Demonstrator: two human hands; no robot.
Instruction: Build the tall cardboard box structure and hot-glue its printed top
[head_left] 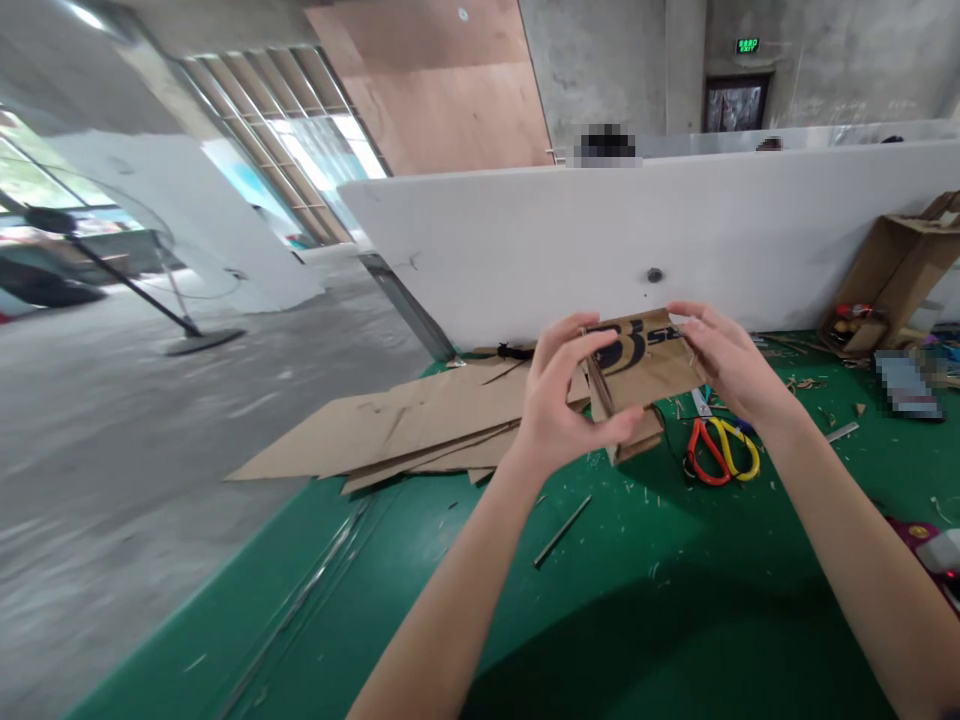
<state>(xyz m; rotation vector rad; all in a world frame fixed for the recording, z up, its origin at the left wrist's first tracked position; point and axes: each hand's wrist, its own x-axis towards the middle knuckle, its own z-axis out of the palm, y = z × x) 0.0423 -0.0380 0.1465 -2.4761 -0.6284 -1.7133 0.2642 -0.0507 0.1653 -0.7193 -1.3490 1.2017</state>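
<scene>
Both hands hold up a folded piece of brown cardboard [643, 368] with dark printed letters, above the green table [600, 620]. My left hand [561, 400] grips its left edge, thumb in front and fingers curled behind. My right hand [724, 362] pinches the upper right corner with closed fingers. Part of the cardboard is hidden behind my left hand.
Flat cardboard sheets [405, 425] lie at the table's far left edge. Scissors with red and yellow handles [721, 450] rest just under my right hand. A thin stick [562, 530] and scraps lie nearby. A white partition [675, 235] backs the table; an open cardboard box [896, 275] stands far right.
</scene>
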